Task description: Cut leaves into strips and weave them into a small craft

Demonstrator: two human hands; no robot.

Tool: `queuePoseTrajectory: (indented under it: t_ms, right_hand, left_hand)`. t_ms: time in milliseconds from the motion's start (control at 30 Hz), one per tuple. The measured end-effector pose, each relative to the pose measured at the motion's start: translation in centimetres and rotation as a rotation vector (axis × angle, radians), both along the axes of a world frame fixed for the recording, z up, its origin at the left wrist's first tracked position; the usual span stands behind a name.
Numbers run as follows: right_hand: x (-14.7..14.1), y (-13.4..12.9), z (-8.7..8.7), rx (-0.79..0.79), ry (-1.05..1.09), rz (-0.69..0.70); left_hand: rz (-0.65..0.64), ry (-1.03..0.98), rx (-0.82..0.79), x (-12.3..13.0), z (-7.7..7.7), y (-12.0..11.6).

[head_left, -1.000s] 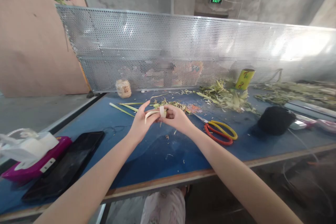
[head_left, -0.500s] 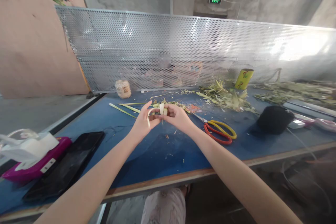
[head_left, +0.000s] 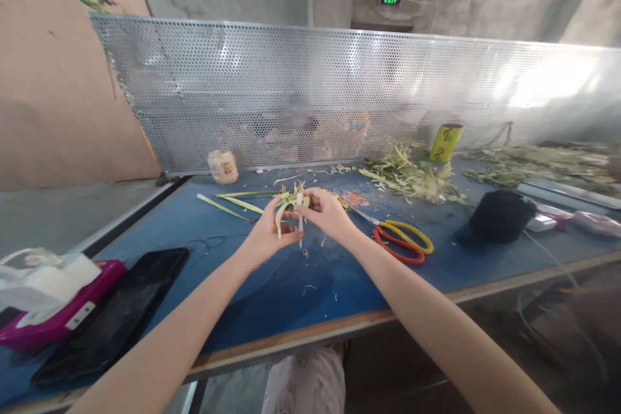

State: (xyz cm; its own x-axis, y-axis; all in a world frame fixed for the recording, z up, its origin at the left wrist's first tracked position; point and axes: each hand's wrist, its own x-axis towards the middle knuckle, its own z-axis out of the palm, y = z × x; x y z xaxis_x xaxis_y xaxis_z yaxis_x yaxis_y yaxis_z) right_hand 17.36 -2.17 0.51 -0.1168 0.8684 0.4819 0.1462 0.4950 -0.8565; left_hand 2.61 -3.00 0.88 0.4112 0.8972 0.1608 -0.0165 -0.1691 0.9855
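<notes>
Over the middle of the blue table, my left hand (head_left: pixel 272 231) grips a small piece woven from pale plant strips (head_left: pixel 299 202), its fingers curled around the lower part. One strip loops out over the left thumb and another hangs down between the hands. My right hand (head_left: pixel 326 212) pinches the same piece from the right, thumb and fingertips on a pale strip. The fingers partly hide its shape. Green-white stalks (head_left: pixel 228 207) lie just left of the hands. Scissors (head_left: pixel 400 239) with one yellow and one red handle rest to the right, blades toward the scraps behind my hands.
Dry leaf strips (head_left: pixel 412 174) are heaped at the back right beside a yellow can (head_left: pixel 446 142). A pale woven lump (head_left: pixel 223 167) stands by the perforated metal screen (head_left: pixel 272 90). A black phone (head_left: pixel 116 310) and magenta power strip (head_left: pixel 63 317) lie left; a black object (head_left: pixel 502 215) sits right.
The woven piece has been turned in my hands, and a pale strip now hangs down between them. My right fingers have shifted up along it. The view has moved slightly.
</notes>
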Motion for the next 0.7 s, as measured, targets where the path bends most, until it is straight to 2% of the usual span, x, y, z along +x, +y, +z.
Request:
queuePoseTrajectory:
  t_ms: [267,433,500,633,700]
  right_hand:
    - [0.24,-0.41,0.22,0.059,-0.072,-0.041]
    - [0.25,-0.44,0.26,0.020,-0.056,0.005]
    - [0.28,-0.53,0.44,-0.007,-0.041,0.062]
    - [0.38,-0.76,0.86,-0.021,-0.067,0.117]
    - [0.43,-0.79,0.90,-0.022,-0.105,0.114]
  left_hand:
    - [-0.254,0.086,-0.051,0.15,-0.20,-0.47]
    - [-0.298,0.086,-0.039,0.12,-0.15,-0.52]
    - [-0.224,0.020,-0.043,0.23,-0.03,-0.40]
    - [0.135,-0.054,-0.038,0.26,0.32,0.14]
    - [0.185,-0.031,0.023,0.10,0.52,0.36]
